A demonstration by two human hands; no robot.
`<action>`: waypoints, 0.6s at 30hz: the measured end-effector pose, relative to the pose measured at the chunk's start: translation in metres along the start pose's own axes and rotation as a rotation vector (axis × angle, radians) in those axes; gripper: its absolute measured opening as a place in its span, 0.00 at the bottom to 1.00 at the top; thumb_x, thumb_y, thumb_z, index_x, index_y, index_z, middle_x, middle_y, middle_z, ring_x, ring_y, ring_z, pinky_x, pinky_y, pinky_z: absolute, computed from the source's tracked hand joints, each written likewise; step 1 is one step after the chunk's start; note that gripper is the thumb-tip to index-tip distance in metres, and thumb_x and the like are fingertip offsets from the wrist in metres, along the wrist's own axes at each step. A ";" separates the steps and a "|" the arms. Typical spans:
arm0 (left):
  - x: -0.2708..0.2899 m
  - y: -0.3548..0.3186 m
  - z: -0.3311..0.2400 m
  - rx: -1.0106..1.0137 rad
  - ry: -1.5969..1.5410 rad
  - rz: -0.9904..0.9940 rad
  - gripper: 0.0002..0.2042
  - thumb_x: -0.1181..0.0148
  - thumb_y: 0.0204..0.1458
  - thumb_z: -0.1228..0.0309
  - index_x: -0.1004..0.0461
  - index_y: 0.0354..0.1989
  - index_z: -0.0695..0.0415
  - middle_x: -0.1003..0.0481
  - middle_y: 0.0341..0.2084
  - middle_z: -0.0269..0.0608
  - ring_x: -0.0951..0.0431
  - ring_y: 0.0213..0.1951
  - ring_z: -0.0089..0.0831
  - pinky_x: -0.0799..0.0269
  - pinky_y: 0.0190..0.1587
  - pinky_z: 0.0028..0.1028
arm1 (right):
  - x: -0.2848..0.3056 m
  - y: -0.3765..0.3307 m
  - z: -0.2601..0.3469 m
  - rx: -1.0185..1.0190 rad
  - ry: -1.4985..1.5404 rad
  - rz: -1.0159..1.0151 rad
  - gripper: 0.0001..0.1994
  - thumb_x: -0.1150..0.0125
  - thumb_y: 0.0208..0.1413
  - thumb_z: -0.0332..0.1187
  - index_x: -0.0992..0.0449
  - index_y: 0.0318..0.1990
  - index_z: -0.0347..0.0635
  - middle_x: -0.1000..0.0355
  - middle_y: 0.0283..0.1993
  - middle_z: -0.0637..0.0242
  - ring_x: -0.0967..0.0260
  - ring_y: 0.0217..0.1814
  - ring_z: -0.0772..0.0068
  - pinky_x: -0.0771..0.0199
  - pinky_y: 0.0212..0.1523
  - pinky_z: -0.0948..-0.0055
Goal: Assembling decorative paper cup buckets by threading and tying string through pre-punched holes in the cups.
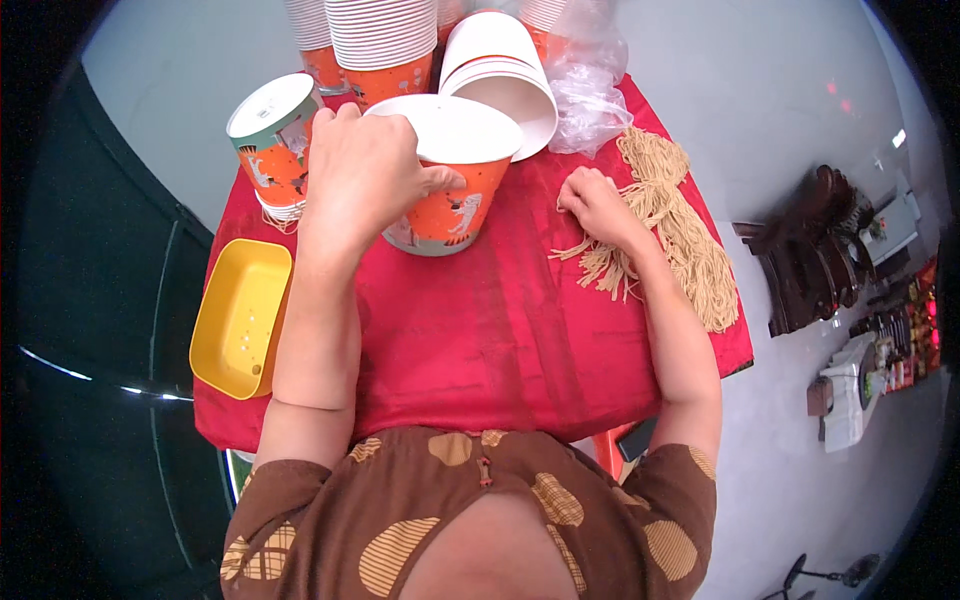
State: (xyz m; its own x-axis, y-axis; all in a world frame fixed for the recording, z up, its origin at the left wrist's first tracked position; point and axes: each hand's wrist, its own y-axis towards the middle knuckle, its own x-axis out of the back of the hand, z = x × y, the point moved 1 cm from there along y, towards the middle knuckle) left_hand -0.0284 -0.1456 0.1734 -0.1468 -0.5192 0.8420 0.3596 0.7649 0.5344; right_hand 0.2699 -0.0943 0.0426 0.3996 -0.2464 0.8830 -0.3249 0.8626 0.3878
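My left hand (365, 165) grips an orange paper bucket (465, 200) with animal prints and a grey-green base band. Its thumb lies on the bucket's side and the fingers curl over the rim; the bucket stands upright, white at the top. At the right, my right hand (603, 207) rests by a bundle of beige cords (690, 250), with its fingers closed together. Whatever they pinch, if anything, is too small to make out. Loose cord ends spread out beneath that wrist.
The table has a red cloth (450, 340). A yellow tub (205, 330) with small bits inside sits at the left, below a printed bucket (270, 150). Stacked buckets (380, 45), white buckets lying sideways (500, 75) and a clear plastic bag (590, 105) line the far side.
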 end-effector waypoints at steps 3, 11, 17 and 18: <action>0.000 0.003 -0.003 0.109 -0.067 0.170 0.24 0.27 0.32 0.48 0.23 0.14 0.61 0.24 0.16 0.47 0.24 0.22 0.40 0.37 0.31 0.37 | 0.018 -0.016 0.013 -0.063 0.457 0.314 0.07 0.44 0.54 0.30 0.28 0.28 0.35 0.30 0.28 0.61 0.33 0.32 0.68 0.32 0.36 0.67; 0.003 -0.002 -0.019 -0.054 -0.087 0.197 0.24 0.29 0.35 0.49 0.23 0.15 0.62 0.27 0.13 0.50 0.24 0.20 0.43 0.31 0.34 0.37 | 0.020 -0.026 -0.023 -0.256 0.463 0.214 0.09 0.42 0.54 0.32 0.23 0.33 0.34 0.27 0.24 0.64 0.31 0.28 0.74 0.30 0.33 0.71; -0.005 -0.005 -0.023 -0.189 -0.128 0.225 0.27 0.29 0.35 0.45 0.24 0.14 0.63 0.28 0.11 0.51 0.25 0.19 0.46 0.29 0.37 0.39 | 0.005 -0.017 -0.008 -0.209 0.153 0.066 0.09 0.42 0.53 0.33 0.22 0.33 0.36 0.24 0.36 0.49 0.26 0.41 0.49 0.28 0.45 0.56; -0.006 -0.004 -0.024 -0.212 -0.165 0.239 0.27 0.29 0.34 0.45 0.24 0.14 0.64 0.28 0.11 0.51 0.25 0.19 0.46 0.29 0.36 0.40 | 0.000 -0.015 -0.008 -0.230 0.132 0.095 0.09 0.41 0.52 0.33 0.21 0.33 0.36 0.24 0.36 0.49 0.26 0.41 0.49 0.28 0.45 0.55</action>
State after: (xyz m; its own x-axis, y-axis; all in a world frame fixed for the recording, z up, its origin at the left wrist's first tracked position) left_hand -0.0072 -0.1546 0.1645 -0.1761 -0.2539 0.9511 0.5823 0.7521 0.3086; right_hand 0.2821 -0.1041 0.0349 0.4894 -0.1133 0.8647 -0.1691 0.9604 0.2215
